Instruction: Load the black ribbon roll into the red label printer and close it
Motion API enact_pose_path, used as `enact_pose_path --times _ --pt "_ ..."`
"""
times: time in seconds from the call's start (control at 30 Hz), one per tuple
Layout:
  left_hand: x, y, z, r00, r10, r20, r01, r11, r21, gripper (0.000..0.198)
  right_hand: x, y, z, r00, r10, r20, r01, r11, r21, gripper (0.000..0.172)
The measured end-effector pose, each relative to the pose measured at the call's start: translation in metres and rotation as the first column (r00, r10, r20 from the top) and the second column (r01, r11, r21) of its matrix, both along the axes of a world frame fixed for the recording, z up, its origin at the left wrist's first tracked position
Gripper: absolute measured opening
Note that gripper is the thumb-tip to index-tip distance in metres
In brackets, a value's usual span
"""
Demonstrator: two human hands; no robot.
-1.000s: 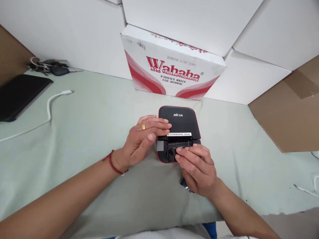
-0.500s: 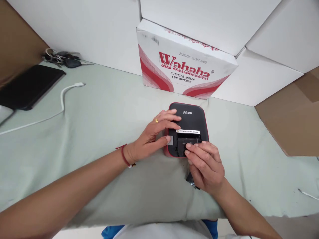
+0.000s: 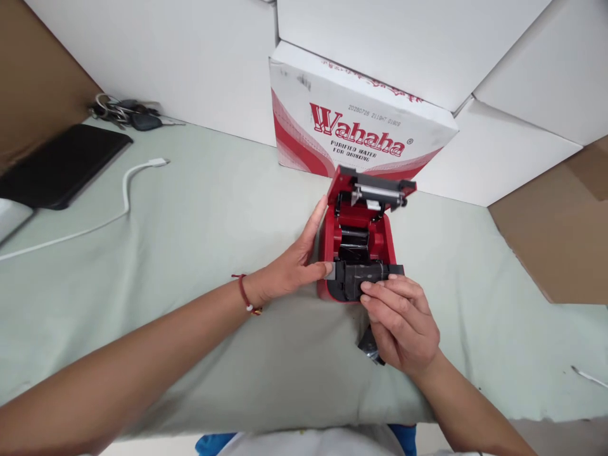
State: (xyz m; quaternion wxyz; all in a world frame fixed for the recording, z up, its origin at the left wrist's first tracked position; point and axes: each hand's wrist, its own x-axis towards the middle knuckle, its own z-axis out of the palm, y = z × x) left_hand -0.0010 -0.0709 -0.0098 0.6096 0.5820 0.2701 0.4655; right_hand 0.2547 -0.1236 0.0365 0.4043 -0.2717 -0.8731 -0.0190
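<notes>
A small red and black label printer (image 3: 324, 288) stands on the cloth with its lid (image 3: 339, 183) raised, showing a roller underneath. Inside the red compartment lies a shiny black roll (image 3: 354, 239). My left hand (image 3: 299, 263) grips the printer's left side, fingers stretched along the wall and thumb on the grey button (image 3: 331, 271). Black film (image 3: 354, 278) lies across the printer's front. My right hand (image 3: 401, 316) pinches this film at the front right, fingertips together. The film's crinkled loose end (image 3: 370, 346) shows below that hand.
Behind the printer stands a white and red Wahaha carton (image 3: 361, 133). At the left are keys (image 3: 126, 114), a black flat device (image 3: 66, 164) and a white cable (image 3: 126, 183). Another cable tip (image 3: 586, 375) lies far right. Brown cardboard (image 3: 546, 240) borders the right side.
The printer's lid has swung up and back, exposing the inside. My left fingers have gone from the lid's top to the left side; my right hand still holds the film.
</notes>
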Motion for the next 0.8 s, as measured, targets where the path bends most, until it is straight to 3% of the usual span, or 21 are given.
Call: enact_pose_path --times 0.1,0.2,0.27,0.33,0.4,0.47,0.53,0.63,0.73,0.8 --pt "0.000 0.001 -0.001 0.999 0.032 -0.019 -0.032 0.999 -0.004 0.116 0.004 0.004 0.018 0.999 0.025 -0.049 -0.032 0.990 -0.138 0.044" --pt "0.001 0.002 -0.003 1.000 0.030 -0.008 -0.031 0.999 -0.035 0.114 0.005 0.020 0.043 0.993 -0.101 -0.055 0.074 0.926 -0.371 0.033" --pt "0.001 0.003 -0.004 0.999 0.029 0.016 -0.028 0.998 -0.055 0.112 0.001 0.040 0.059 0.982 -0.179 0.051 0.184 0.888 -0.421 0.023" --pt "0.002 0.005 -0.006 0.999 0.042 0.026 -0.041 0.998 -0.051 0.111 -0.011 0.064 0.070 0.948 -0.201 0.247 0.287 0.873 -0.393 0.024" --pt "0.002 0.007 -0.009 0.998 0.058 0.018 -0.057 0.998 -0.035 0.111 -0.028 0.085 0.078 0.829 -0.200 0.523 0.424 0.833 -0.354 0.027" --pt "0.002 0.008 -0.010 0.998 0.069 0.004 -0.069 0.998 -0.015 0.109 -0.048 0.098 0.083 0.620 -0.163 0.768 0.562 0.776 -0.288 0.030" --pt "0.002 0.009 -0.011 0.997 0.073 -0.008 -0.073 0.997 0.000 0.108 -0.065 0.103 0.085 0.443 -0.113 0.889 0.624 0.751 -0.216 0.031" --pt "0.001 0.010 -0.010 0.997 0.068 -0.020 -0.068 0.998 0.005 0.107 -0.078 0.104 0.086 0.329 -0.060 0.942 0.646 0.742 -0.179 0.028" --pt "0.000 0.009 -0.007 0.998 0.064 -0.007 -0.065 0.998 -0.019 0.106 -0.075 0.103 0.085 0.363 -0.047 0.931 0.648 0.730 -0.216 0.028" --pt "0.001 0.009 -0.006 0.998 0.061 0.009 -0.061 0.998 -0.033 0.106 -0.063 0.097 0.087 0.500 -0.061 0.864 0.612 0.731 -0.302 0.026"
